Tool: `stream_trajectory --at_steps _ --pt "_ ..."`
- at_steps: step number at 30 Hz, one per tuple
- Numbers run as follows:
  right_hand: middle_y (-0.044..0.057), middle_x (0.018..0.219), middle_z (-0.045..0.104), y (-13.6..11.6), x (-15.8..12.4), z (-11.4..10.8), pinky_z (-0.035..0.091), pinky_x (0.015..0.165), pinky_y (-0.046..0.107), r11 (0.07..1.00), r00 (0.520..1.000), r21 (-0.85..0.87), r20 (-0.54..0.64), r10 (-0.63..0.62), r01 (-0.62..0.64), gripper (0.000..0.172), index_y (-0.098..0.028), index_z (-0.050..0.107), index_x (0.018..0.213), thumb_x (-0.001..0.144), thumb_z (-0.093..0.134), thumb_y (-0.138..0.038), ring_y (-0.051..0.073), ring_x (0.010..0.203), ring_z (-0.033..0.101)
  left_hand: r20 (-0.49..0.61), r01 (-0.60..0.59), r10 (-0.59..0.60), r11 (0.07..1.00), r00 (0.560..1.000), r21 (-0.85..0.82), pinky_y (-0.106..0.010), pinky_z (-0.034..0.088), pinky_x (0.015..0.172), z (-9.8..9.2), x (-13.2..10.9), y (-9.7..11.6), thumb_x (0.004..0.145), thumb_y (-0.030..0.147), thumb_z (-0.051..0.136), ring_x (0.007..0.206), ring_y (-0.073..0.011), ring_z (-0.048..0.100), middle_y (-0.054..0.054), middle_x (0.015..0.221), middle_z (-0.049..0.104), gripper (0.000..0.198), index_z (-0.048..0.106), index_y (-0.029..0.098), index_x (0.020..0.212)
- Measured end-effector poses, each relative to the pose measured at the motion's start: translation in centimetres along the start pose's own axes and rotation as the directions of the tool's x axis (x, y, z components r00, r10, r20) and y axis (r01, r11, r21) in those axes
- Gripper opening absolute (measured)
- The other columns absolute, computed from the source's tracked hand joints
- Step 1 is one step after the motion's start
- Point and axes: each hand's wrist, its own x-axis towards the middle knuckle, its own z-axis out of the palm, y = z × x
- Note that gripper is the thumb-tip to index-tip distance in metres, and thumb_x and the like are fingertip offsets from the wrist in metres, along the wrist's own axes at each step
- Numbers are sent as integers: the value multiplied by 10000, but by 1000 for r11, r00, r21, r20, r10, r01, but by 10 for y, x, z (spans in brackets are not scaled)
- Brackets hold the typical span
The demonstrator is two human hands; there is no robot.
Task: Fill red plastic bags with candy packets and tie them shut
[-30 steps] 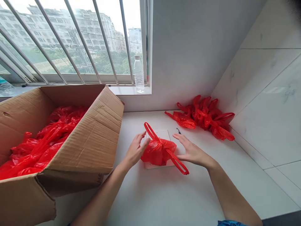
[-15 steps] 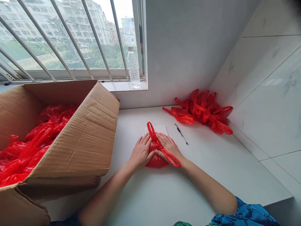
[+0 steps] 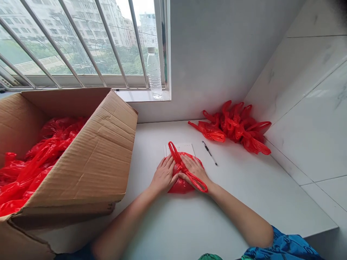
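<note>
A knotted red plastic bag point(image 3: 182, 186) lies on the white tabletop, its two handle loops sticking out above the knot. My left hand point(image 3: 163, 174) rests flat against the bag's left side, fingers stretched out. Across its right side lies my right hand point(image 3: 195, 169), also with fingers extended, and one loop crosses over it. The thumbs come close together near the knot. Partly under the bag, at its far side, is a white sheet of paper point(image 3: 185, 148) with small marks. What the bag contains is hidden.
On the left stands an open cardboard box point(image 3: 108, 144) with red plastic bags point(image 3: 48, 148) inside. A pen point(image 3: 209, 153) lies right of the paper. More red bags point(image 3: 235, 126) are heaped by the wall. A water bottle point(image 3: 154, 76) stands on the windowsill.
The camera view has shifted slightly. Both hands stay on the red bag in nearly the same pose.
</note>
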Motion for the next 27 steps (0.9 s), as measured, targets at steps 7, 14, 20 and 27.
stream_trajectory --at_steps 7,14,20,27 --pt "96 1602 304 1 0 3 179 1230 503 1000 1000 -28 -23 -8 7 744 -194 175 1582 983 345 -602 259 1488 260 -17 8 -8 1000 1000 -3 -487 259 1208 2 0 1 968 386 436 1449 -291 339 -155 1513 439 585 382 133 1492" --pt "96 1589 337 0 -1 7 179 1229 492 1000 998 -20 -60 -5 3 715 -196 230 1567 986 342 -597 253 1473 297 -15 9 -10 999 1000 -41 -482 232 1224 2 0 1 985 365 414 1466 -264 306 -131 1539 408 557 375 140 1493" --pt "135 1418 562 0 -8 4 315 1162 489 997 982 30 -177 -66 73 613 -169 479 1427 958 463 -564 275 1329 499 -5 81 -82 989 997 -127 -524 294 1197 -26 -20 27 969 292 451 1458 -282 328 -150 1551 381 584 314 167 1523" --pt "82 1082 723 3 -21 -21 444 1023 482 969 915 41 -340 -216 244 222 -222 675 1032 962 532 -377 246 1051 665 -273 -217 165 961 948 -173 -361 605 829 -181 -131 69 843 159 619 1000 -225 700 -1 1181 719 635 502 436 1402"
